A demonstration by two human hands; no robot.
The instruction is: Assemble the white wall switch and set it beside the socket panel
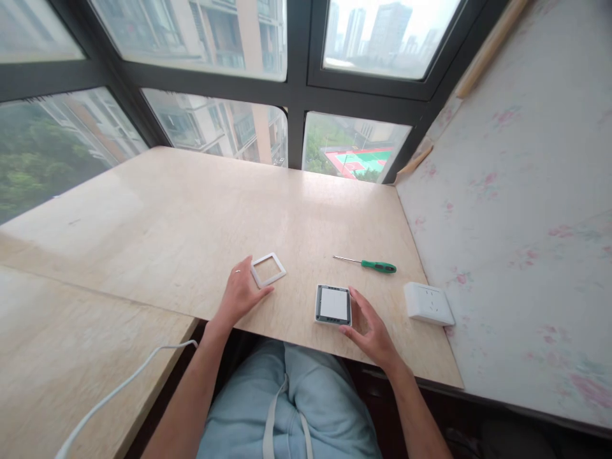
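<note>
My left hand (240, 292) lies flat on the wooden table (191, 223), fingers stretched out, its fingertips touching the near edge of a white square frame (268, 269). My right hand (370, 325) rests beside a square switch module (333, 305) with a white face and grey rim; its spread fingers touch the module's right side. Neither hand has anything lifted.
A green-handled screwdriver (373, 264) lies behind the module. A white wall socket (428, 303) sits near the table's right edge by a flowered wall (516, 223). A white cable (124, 382) crosses the lower left board. Large windows stand behind the table.
</note>
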